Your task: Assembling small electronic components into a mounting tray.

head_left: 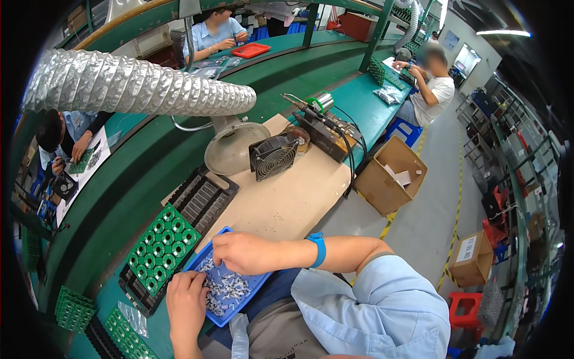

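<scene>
At lower centre, the left hand (186,302) and right hand (248,252) reach into the blue tray (254,281), fingers curled, picking among small grey parts (226,288), probably sorting. Just left lies the green board (162,245) on a black rack (200,200). Farther up the worktop (293,197) stands a fan (273,157).

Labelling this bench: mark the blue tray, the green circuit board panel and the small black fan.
blue tray (258,280): head view, bare right rim.
green circuit board panel (162,246): head view, panel middle.
small black fan (274,157): head view, grille centre.

Long green workbenches (287,66) under a ceiling light (503,33) — grey floor (430,203) striped yellow, metal racks (508,155) right.
</scene>
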`<state>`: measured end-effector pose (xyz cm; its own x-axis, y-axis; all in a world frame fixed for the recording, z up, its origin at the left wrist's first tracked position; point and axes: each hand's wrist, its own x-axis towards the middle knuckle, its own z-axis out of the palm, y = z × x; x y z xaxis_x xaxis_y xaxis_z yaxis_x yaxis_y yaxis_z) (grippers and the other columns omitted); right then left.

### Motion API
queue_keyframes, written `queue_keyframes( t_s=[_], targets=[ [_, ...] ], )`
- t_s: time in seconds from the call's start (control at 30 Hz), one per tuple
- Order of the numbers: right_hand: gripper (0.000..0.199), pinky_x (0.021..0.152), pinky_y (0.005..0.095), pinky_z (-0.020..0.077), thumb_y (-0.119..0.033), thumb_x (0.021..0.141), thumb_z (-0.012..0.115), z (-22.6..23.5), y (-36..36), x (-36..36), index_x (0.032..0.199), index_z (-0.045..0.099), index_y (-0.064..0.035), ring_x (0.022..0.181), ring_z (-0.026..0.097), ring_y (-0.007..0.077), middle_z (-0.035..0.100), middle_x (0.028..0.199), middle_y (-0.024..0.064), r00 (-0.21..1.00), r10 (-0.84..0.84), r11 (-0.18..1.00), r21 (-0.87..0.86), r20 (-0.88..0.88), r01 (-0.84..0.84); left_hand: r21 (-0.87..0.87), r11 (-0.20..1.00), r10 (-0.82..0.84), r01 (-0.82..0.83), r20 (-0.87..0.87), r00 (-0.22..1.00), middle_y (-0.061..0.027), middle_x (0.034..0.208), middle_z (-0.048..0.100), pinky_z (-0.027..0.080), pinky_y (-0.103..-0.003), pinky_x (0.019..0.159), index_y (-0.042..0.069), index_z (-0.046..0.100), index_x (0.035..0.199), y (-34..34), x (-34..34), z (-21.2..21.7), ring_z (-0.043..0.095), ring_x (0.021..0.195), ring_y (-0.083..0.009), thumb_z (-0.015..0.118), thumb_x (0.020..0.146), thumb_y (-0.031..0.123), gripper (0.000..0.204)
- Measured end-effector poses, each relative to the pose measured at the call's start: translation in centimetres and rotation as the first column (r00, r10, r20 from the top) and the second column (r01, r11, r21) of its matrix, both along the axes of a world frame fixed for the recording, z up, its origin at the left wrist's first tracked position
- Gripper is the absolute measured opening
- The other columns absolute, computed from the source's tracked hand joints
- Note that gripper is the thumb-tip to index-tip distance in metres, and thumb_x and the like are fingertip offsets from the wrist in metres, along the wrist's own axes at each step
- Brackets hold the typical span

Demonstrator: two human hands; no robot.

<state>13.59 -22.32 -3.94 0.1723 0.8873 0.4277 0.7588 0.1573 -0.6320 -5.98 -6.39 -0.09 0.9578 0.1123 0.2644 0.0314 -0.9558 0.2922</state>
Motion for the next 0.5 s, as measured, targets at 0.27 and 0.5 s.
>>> queue_keyframes(
  t_s=[0.27,0.5],
  targets=[
    [0.017,0.080,0.0383,0.0550,0.002,0.086,0.066,-0.3,0.5,-0.4,0.100,0.069,-0.0075,0.091,0.064,0.0292,0.062,0.099,0.0076,0.999,-0.025,0.996,0.089,-0.044,0.029,0.050,0.999,-0.001,0.006,-0.098,0.995,-0.0073,0.098,0.068,0.050,-0.039,0.085,0.007,0.074,0.098,0.5,-0.1,-0.5,0.061,0.089,-0.0289,0.077,0.080,0.006,0.018],
    [0.013,0.079,0.0384,0.0548,-0.001,0.090,0.068,-0.7,1.0,0.0,0.102,0.068,-0.0073,0.089,0.065,0.0289,0.063,0.100,0.0071,0.995,-0.034,0.991,0.122,-0.093,0.046,-0.051,0.997,-0.058,0.053,-0.083,0.995,-0.0101,0.093,0.065,0.049,-0.041,0.081,0.006,0.067,0.093,0.6,0.0,0.3,0.058,0.086,-0.0309,0.073,0.080,0.004,0.014]
  ],
)
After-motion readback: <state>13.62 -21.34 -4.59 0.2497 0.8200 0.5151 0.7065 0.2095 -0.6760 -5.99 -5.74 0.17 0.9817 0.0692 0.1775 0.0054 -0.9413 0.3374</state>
